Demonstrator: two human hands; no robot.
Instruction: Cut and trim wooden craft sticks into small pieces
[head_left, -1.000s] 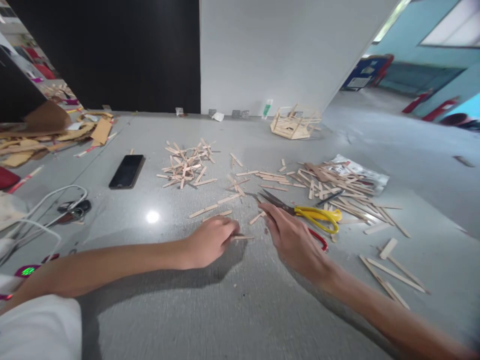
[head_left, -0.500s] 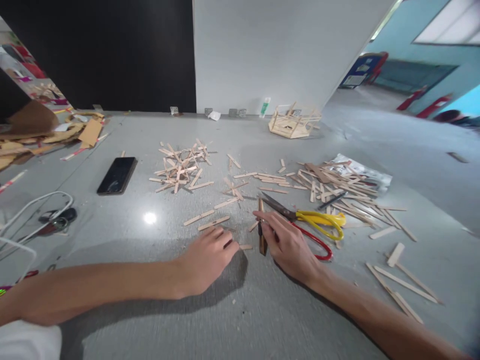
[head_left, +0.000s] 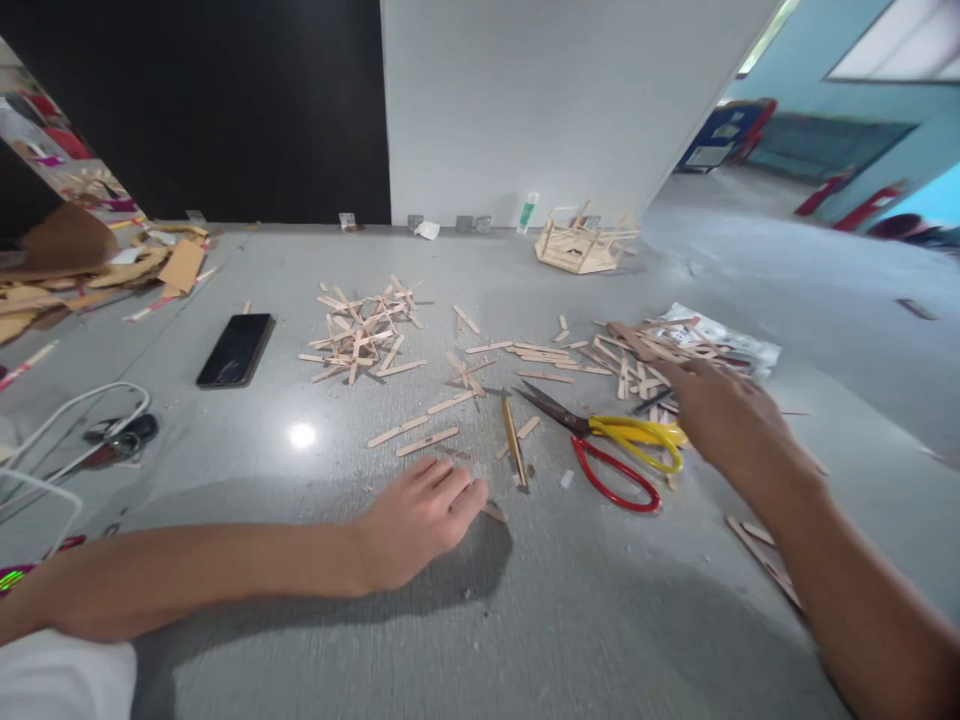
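My left hand (head_left: 424, 520) rests low over the table with curled fingers. A short piece of craft stick (head_left: 493, 511) pokes out from its fingertips, tilted. My right hand (head_left: 727, 415) reaches over the pile of wooden craft sticks (head_left: 637, 345) on the right; its fingertips are blurred among the sticks, and I cannot make out whether they grip one. Between the hands lie a slim yellow-brown pen-like tool (head_left: 513, 438) and scissors (head_left: 555, 408) with one yellow and one red handle. Two loose craft sticks (head_left: 427, 441) lie just beyond my left hand.
A heap of cut sticks (head_left: 364, 330) and a phone (head_left: 236, 350) lie to the left. Keys (head_left: 124, 435) and a white cable (head_left: 67, 410) are at far left. At the back stand a stick-built frame (head_left: 581, 250) and a small tube (head_left: 528, 212). A plastic packet (head_left: 750, 345) lies behind the pile.
My right hand has let go of the pen-like tool, which now lies on the table, and has moved right to the stick pile. The piece at my left hand has tilted slightly.
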